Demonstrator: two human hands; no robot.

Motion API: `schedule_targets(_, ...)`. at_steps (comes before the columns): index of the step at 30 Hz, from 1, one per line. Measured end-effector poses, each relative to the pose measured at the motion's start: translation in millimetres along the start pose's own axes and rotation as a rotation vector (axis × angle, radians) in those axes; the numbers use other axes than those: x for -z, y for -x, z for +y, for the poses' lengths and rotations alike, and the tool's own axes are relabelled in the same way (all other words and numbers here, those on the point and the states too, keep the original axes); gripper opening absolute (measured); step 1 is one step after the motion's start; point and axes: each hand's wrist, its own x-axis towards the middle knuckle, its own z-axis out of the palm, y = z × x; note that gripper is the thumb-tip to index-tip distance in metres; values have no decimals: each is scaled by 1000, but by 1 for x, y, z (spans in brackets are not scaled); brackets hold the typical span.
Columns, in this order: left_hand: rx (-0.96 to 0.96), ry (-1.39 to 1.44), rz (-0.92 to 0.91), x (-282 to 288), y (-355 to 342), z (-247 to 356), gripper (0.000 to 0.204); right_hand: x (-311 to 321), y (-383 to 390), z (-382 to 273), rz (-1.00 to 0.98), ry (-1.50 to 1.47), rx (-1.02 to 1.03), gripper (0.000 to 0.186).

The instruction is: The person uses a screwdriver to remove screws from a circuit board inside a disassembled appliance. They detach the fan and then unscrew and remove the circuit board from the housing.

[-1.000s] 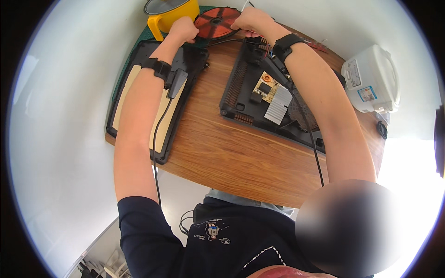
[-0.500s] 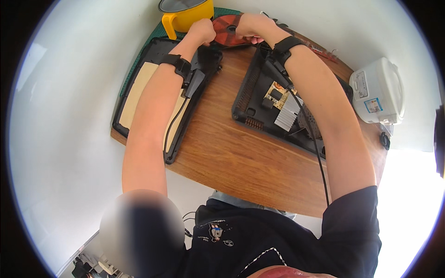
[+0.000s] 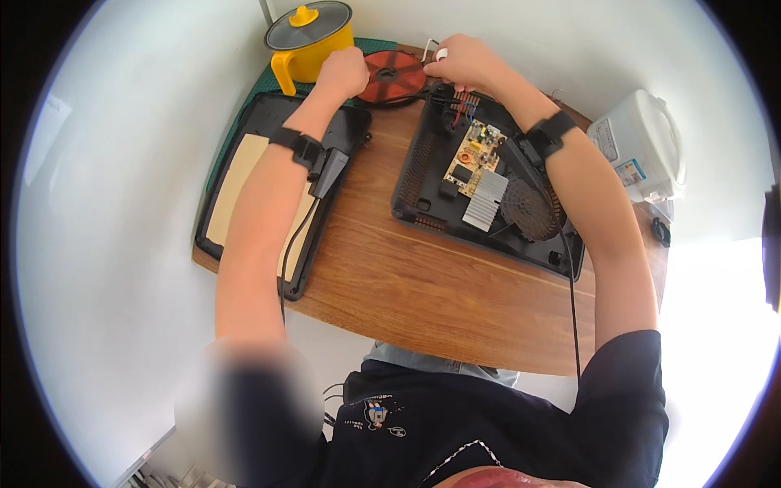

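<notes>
We look down at a wooden table (image 3: 366, 268) set against a white wall. Near the far edge, left of its middle, sits a flat round coil (image 3: 394, 77), red-brown and black, between our two hands. Our left hand (image 3: 345, 71) is curled closed on the coil's left rim. Our right hand (image 3: 466, 63) is partly curled by the coil's right rim, its thumb toward the disc; a small white piece (image 3: 442, 54) shows at the fingers, but we cannot tell whether they grip it.

A yellow pot (image 3: 321, 61) with a grey lid (image 3: 301, 34) stands at the far left corner, beside a green mat (image 3: 376, 44). Along the left edge lies a black panel (image 3: 268, 114) bearing a beige sheet (image 3: 232, 187), partly under our left forearm. Right of the table's middle is an open black housing (image 3: 427, 183) containing a circuit board (image 3: 480, 146), a silver finned heat sink (image 3: 486, 201) and a dark round fan (image 3: 527, 210). A white appliance (image 3: 639, 150) with a carrying handle stands at the right edge. Black straps circle both wrists.
</notes>
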Motion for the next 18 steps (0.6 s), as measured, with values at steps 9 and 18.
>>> schedule_targets(9, -223, 1246, -219, 80, 51, 140, 24, 49, 118, 40, 475, -216, 276, 30)
schedule_targets(18, -572, 1405, -502, 55, 73, 258, 40, 104, 250, 87, 405, -300, 99, 22)
